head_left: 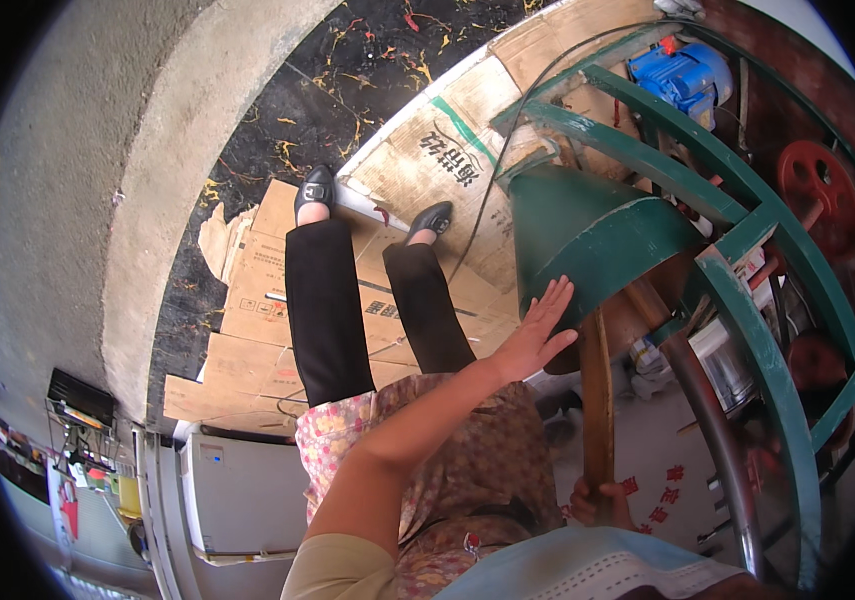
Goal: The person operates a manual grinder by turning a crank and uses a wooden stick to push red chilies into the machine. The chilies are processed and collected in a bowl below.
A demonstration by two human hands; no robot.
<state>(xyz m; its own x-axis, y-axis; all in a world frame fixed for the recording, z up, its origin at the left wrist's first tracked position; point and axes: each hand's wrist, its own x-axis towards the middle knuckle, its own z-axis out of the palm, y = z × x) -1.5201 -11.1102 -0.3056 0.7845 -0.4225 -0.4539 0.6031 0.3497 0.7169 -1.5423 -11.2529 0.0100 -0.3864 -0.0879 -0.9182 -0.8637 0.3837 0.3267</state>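
Note:
My left hand (539,330) reaches across from the lower left, fingers stretched out. It lies flat against, or just in front of, a curved dark green sheet-metal guard (607,255) on a machine; contact is hard to make out. Low on the right, my right hand (602,505) is wrapped round a long wooden bar (597,400), whose upper end goes in under the guard. Beside the bar runs a slanting brown metal pipe (712,420). What lies inside the guard is hidden.
The green steel frame (747,340) carries a blue motor (682,80) and a red wheel (817,190). A black cable (507,140) crosses flattened cardboard (257,320) under my feet. A white appliance (237,490) stands at lower left. A light blue mask (587,570) covers the lower edge.

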